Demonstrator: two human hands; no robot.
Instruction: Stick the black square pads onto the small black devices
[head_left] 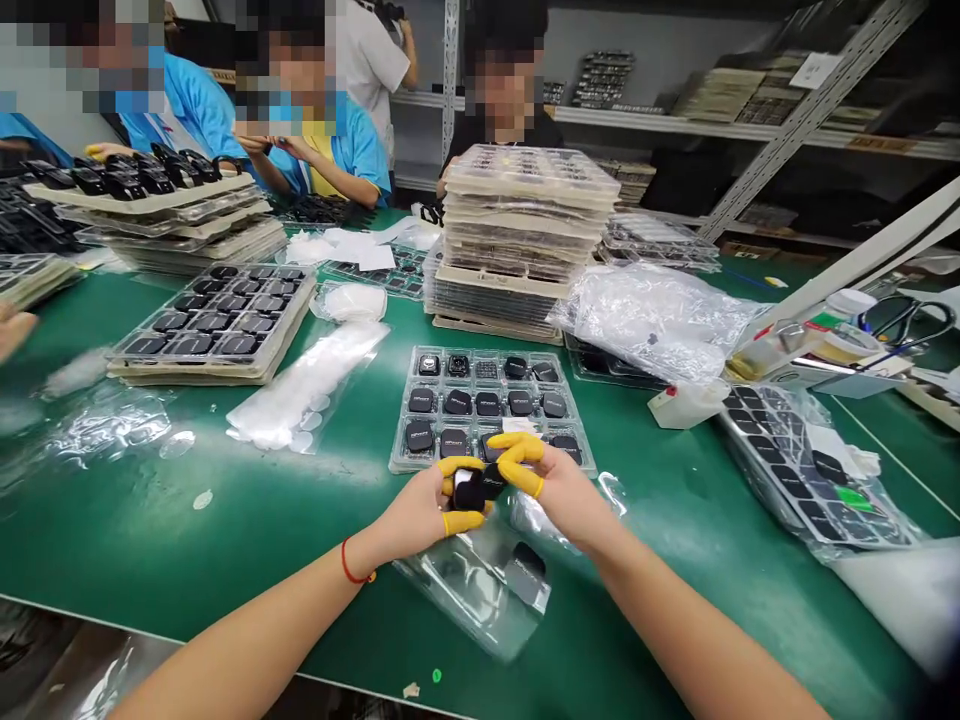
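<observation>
Yellow finger cots cover fingertips on both my hands. My left hand (420, 512) grips a small black square device (468, 494), with a white patch at its upper left. At the device's right side, my right hand (559, 488) pinches a black film with pale lettering (493, 482); whether the film still touches the device, I cannot tell. Just behind my hands lies a clear compartment tray (396, 462) of similar black squares, most with pale lettering. A clear plastic sheet (480, 610) lies below my hands, bearing a loose black film (527, 572).
A tall stack of trays (517, 240) stands behind. Filled trays (214, 320) and clear film strips (307, 385) are at left. On the right are a bagged tray (817, 470), crumpled plastic (660, 315) and scissors (911, 322). Several people are across the green table (300, 530).
</observation>
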